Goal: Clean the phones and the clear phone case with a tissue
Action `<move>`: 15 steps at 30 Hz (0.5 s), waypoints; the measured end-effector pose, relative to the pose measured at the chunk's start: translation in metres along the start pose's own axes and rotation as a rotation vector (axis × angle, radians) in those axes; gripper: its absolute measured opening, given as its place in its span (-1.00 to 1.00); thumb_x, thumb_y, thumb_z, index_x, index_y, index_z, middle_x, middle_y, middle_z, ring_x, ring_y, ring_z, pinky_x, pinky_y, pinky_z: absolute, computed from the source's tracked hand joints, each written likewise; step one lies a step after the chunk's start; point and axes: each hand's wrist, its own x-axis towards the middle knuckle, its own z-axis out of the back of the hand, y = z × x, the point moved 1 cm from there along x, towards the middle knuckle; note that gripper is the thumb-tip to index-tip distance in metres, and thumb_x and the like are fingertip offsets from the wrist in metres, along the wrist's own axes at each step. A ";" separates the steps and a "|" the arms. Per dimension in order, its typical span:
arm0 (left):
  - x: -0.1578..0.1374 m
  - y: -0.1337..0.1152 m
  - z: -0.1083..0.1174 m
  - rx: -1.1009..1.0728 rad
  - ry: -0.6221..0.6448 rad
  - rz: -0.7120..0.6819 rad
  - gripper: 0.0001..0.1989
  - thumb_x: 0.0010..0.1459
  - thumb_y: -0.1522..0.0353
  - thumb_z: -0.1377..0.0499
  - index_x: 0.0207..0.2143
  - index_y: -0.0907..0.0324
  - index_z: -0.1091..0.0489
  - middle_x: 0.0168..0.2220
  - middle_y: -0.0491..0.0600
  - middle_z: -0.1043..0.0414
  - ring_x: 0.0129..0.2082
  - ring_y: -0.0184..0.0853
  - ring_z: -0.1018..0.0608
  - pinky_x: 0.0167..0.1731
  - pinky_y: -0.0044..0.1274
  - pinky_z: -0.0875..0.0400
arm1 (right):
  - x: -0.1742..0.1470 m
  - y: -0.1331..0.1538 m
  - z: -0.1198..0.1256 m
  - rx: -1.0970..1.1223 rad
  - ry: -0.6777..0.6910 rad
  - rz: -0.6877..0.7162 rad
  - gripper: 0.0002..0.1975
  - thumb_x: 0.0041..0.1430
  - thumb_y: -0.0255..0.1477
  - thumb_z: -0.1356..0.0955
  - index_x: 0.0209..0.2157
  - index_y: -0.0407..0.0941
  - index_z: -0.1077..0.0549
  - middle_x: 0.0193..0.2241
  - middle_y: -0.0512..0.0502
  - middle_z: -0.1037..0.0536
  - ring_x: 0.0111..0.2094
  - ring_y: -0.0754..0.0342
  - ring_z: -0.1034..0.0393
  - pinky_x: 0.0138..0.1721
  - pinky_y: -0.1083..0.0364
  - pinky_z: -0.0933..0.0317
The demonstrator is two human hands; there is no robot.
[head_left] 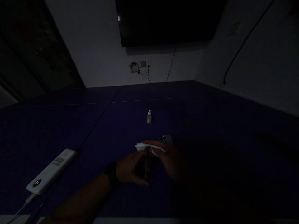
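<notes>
In the dim light, my left hand (128, 168) grips a thin dark object (147, 165) between its thumb and fingers. The object stands nearly edge-on, and I cannot make out its kind. My right hand (171, 160) pinches a folded white cloth or tissue (142, 145) against the object's upper end. Partly hidden behind my right hand, a phone (167, 139) lies on the table with its camera lenses facing up. Farther out stands a small clear bottle (149, 118) with a white top.
A white power strip or power bank (51, 171) with a lit display and cable lies left on the dark blue tabletop (112, 124). A black cable (99, 119) crosses the table. Behind are a wall-mounted screen (168, 21) and wall sockets (140, 64).
</notes>
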 end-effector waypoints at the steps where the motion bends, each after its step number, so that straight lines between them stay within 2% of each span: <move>1: 0.000 0.002 -0.001 0.000 -0.014 -0.013 -0.10 -0.03 -0.09 -0.35 0.23 0.14 -0.17 0.08 0.16 -0.45 0.03 -0.02 -0.53 0.05 -0.26 -0.40 | -0.001 0.003 0.001 -0.053 -0.002 0.116 -0.69 0.40 -0.41 -0.21 0.02 -0.01 -0.53 -0.05 -0.08 -0.63 -0.03 0.02 -0.54 0.00 0.00 -0.41; 4: -0.002 0.006 -0.003 0.004 -0.030 -0.029 -0.14 -0.02 -0.10 -0.35 0.20 0.15 -0.23 0.08 0.14 -0.44 0.06 -0.01 -0.50 0.09 -0.23 -0.37 | -0.007 0.011 0.000 -0.239 0.071 0.551 -0.65 0.43 -0.50 -0.16 0.11 -0.07 -0.43 0.03 -0.16 -0.58 0.01 0.07 -0.50 -0.04 0.03 -0.40; 6: -0.003 0.008 -0.004 0.000 -0.008 -0.014 -0.20 -0.01 -0.11 -0.33 0.14 0.15 -0.29 0.06 0.11 -0.46 0.04 -0.02 -0.50 0.08 -0.24 -0.39 | -0.008 0.011 0.000 -0.353 0.141 0.727 -0.63 0.44 -0.52 -0.14 0.18 -0.15 -0.35 0.07 -0.24 -0.55 0.02 0.06 -0.48 -0.10 0.04 -0.40; 8: -0.003 0.009 -0.004 -0.005 -0.008 0.010 -0.17 -0.02 -0.12 -0.32 0.15 0.17 -0.28 0.07 0.13 -0.45 0.03 -0.01 -0.51 0.05 -0.24 -0.42 | -0.005 0.007 0.000 -0.435 0.129 0.732 -0.61 0.43 -0.56 -0.13 0.21 -0.16 -0.30 0.07 -0.26 -0.54 0.03 0.06 -0.47 -0.12 0.04 -0.40; 12: -0.001 0.006 -0.002 -0.020 -0.009 0.038 -0.07 -0.06 -0.16 -0.33 0.22 0.16 -0.19 0.07 0.16 -0.45 -0.01 -0.01 -0.54 0.00 -0.23 -0.45 | 0.004 0.003 0.004 -0.523 -0.009 0.584 -0.54 0.39 -0.63 -0.12 0.24 -0.07 -0.27 0.05 -0.18 -0.56 0.00 0.06 -0.47 -0.09 0.03 -0.38; 15: -0.001 0.006 -0.002 -0.024 -0.022 0.014 -0.09 -0.06 -0.14 -0.33 0.21 0.16 -0.22 0.08 0.16 -0.44 0.04 0.01 -0.51 0.06 -0.21 -0.41 | -0.002 0.013 0.005 -0.552 0.032 0.669 -0.57 0.40 -0.61 -0.12 0.22 -0.13 -0.29 0.04 -0.20 -0.57 -0.04 0.07 -0.48 -0.12 0.05 -0.38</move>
